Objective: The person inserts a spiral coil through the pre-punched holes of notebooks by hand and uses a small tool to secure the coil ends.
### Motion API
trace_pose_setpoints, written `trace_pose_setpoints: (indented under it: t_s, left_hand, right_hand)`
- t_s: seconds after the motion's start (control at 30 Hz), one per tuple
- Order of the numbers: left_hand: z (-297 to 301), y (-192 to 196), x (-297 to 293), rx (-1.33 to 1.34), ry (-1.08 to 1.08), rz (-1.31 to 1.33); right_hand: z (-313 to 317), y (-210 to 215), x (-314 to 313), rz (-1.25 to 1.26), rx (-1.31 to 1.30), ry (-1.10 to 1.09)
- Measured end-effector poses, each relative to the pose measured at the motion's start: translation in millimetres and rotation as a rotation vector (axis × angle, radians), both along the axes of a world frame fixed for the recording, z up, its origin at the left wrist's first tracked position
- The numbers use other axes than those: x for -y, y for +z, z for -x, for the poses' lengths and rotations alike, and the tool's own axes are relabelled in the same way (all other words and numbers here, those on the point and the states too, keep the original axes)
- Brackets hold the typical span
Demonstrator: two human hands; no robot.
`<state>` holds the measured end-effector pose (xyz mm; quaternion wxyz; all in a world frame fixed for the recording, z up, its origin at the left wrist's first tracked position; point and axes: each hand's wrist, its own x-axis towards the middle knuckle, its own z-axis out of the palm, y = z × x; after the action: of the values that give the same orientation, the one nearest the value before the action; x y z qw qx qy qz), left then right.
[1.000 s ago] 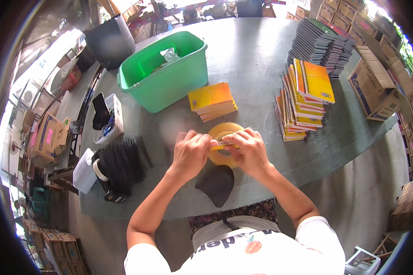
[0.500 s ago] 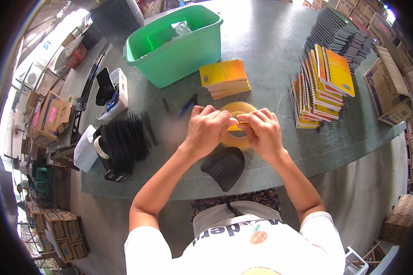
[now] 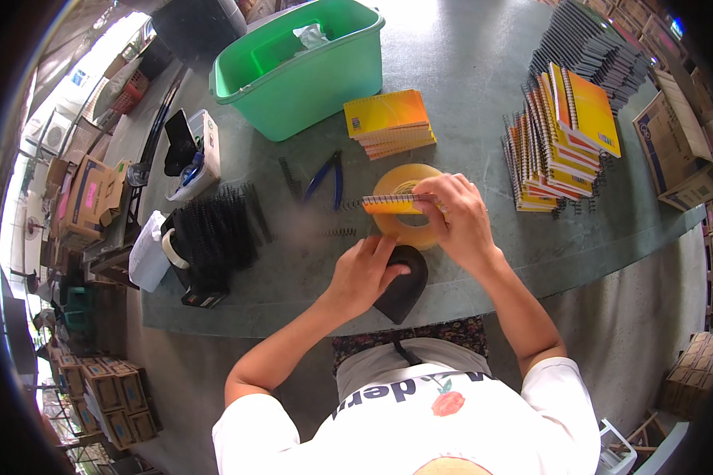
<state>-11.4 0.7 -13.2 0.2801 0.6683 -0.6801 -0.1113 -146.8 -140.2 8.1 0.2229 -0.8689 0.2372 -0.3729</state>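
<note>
My right hand (image 3: 458, 212) is closed on the right end of a small orange notebook (image 3: 388, 207), held with its spine edge up. A black wire coil runs along that edge, and its loose end sticks out to the left. Under the notebook lies a wide roll of yellowish clear tape (image 3: 404, 178). Nearer to me, my left hand (image 3: 364, 275) is at a black, rounded pad (image 3: 404, 291), thumb over its face and fingers at its left edge. A loose black coil (image 3: 339, 233) lies left of the tape, and blue-handled pliers (image 3: 325, 180) rest farther back.
A stack of orange notebooks (image 3: 387, 119) stands before a green tub (image 3: 301, 95). Bound yellow notebooks (image 3: 558, 146) are piled at right, near dark coil-bound stacks (image 3: 582, 51) and a cardboard box (image 3: 673, 142). Many black coils (image 3: 218, 233) and a white container (image 3: 206, 158) sit at left.
My left hand has left the notebook and moved down to the black pad. My right hand keeps the notebook, whose coiled edge now shows. The pad has shifted slightly.
</note>
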Motion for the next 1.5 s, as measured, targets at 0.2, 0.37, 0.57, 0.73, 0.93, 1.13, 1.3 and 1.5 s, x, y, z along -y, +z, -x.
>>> trace_pose_setpoints:
  t_s: [0.2,0.37,0.57,0.73,0.93,1.13,1.3,1.5]
  left_hand:
    - [-8.3,3.3,-7.7,-0.165,-0.028,0.021]
    - [-15.7,65.1,21.0,0.025,0.206,0.448]
    - [-6.4,44.9,19.0,-0.003,-0.058,0.091]
    - [-7.7,55.6,43.0,0.088,0.083,0.305]
    - [2.6,76.2,54.8,-0.039,0.212,0.607]
    - [25.4,2.6,10.4,-0.106,-0.161,0.026]
    - [16.1,34.3,39.6,0.113,-0.136,0.324]
    - [7.8,56.7,87.8,0.183,-0.235,0.379]
  right_hand:
    - [-0.8,-1.6,5.0,-0.039,0.099,0.050]
    - [1.8,-0.1,9.8,-0.099,0.164,0.090]
    - [30.9,-34.2,35.4,-1.008,0.411,0.337]
    - [29.0,-43.1,21.7,-0.893,0.392,0.283]
    - [37.0,-36.4,15.4,-0.731,0.276,0.216]
    - [31.8,-35.1,19.1,-0.686,0.282,0.221]
    - [26.7,-40.1,16.9,-0.784,0.472,0.299]
    - [31.0,-44.9,17.7,-0.848,0.439,0.225]
